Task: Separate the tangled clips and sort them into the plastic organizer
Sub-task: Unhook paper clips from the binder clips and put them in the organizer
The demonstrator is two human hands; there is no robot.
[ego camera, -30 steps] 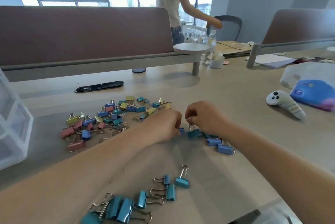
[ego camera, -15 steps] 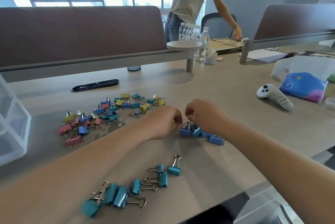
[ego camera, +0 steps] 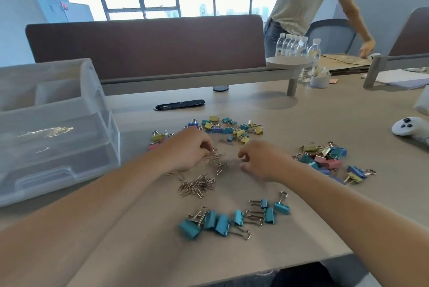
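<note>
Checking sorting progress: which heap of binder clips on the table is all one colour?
The teal binder clips at the front. The far heap and the right heap each mix yellow, blue and other colours.
</note>
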